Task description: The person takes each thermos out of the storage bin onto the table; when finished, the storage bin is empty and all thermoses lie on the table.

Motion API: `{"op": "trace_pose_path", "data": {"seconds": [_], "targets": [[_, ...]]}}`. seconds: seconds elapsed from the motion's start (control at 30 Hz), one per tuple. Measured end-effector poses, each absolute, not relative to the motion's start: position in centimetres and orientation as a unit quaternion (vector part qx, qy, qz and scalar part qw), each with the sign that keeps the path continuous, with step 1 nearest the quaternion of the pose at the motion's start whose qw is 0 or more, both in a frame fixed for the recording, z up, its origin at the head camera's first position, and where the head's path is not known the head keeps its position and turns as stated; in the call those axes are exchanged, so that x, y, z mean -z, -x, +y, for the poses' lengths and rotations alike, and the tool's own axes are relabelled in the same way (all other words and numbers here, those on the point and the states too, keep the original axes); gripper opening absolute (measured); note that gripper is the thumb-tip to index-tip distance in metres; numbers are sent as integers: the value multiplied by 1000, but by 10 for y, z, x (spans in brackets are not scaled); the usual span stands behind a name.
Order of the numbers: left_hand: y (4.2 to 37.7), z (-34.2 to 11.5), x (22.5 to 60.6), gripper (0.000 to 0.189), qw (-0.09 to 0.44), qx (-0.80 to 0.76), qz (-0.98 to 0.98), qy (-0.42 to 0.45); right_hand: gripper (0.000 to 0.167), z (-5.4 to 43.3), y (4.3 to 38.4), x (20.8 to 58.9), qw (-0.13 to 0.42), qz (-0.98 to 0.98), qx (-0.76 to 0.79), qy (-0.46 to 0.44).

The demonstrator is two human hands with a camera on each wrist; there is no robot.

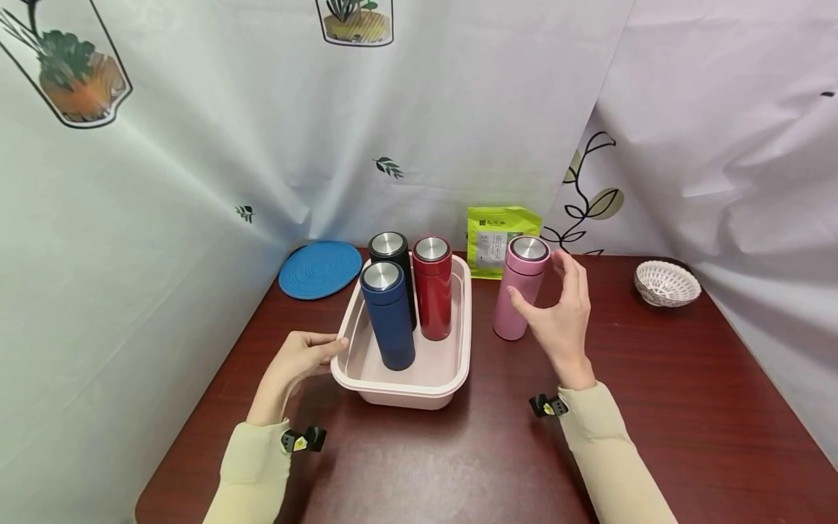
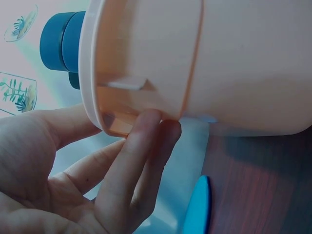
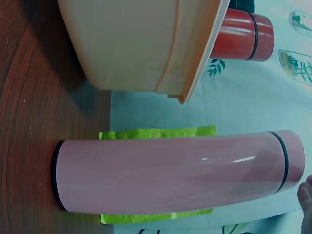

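Observation:
A pale pink plastic basin (image 1: 452, 378) stands on the table, holding upright blue (image 1: 391, 324), black (image 1: 411, 280) and red (image 1: 434, 298) thermos bottles. My left hand (image 1: 304, 360) pinches the basin's left rim, thumb on top; in the left wrist view, fingers (image 2: 134, 156) press its outer wall from beneath the rim. Right of the basin, a pink thermos bottle (image 1: 517, 302) stands upright on the table. Around its upper part, my right hand (image 1: 564, 313) is spread, thumb in front. The right wrist view shows only fingertips (image 3: 306, 195) beside the lid, with a small gap.
A green packet (image 1: 487, 255) leans against the back curtain behind the pink bottle. Far left lies a round blue mat (image 1: 321, 269), propped at the curtain. A small white woven basket (image 1: 666, 284) sits at the back right of the dark red table (image 1: 655, 393).

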State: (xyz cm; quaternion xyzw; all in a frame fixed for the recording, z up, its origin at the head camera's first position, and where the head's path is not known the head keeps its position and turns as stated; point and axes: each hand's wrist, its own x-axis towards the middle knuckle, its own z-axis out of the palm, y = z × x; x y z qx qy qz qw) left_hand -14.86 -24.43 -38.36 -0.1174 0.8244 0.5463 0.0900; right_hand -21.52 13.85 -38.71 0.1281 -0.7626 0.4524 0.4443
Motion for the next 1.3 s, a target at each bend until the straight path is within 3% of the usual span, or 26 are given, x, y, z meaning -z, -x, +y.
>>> {"op": "trace_pose_path", "data": {"seconds": [0.37,0.87,1.3], "targets": [[148,-244,383,55,88,-549,823,113,77,127,212,390,458,-749,-455,-150],[148,-243,383,56,90,-546,825,116,77,108,214,390,436,-752,-448,-208],[148,-242,383,57,90,-543,827,120,76,88,224,395,370,-777,-464,-211]]}}
